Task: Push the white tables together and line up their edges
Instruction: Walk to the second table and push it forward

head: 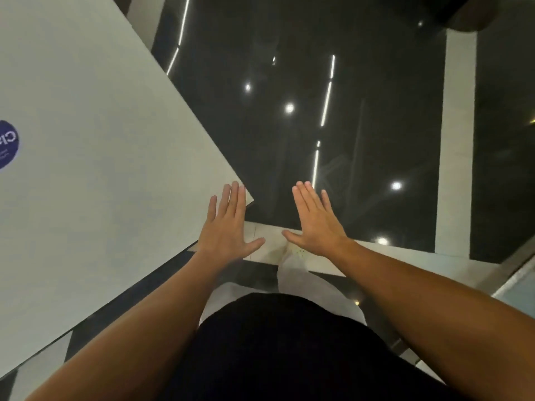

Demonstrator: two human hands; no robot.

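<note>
white table (95,157) fills the left of view, set at an angle, one corner pointing toward the person. blue round sticker (7,146) at its left edge, partly cut off. only one table in view. left hand (227,230) flat, grip wide, fingers spread, over that near corner; contact cannot be told. right hand (315,224) flat, grip wide, holding nothing, clear of the table, over the dark glossy floor (376,111) with its pale strip (456,140) at right.

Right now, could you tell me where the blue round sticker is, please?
The blue sticker lies on the white table at the far left edge of the head view, well left of the left hand.
</note>
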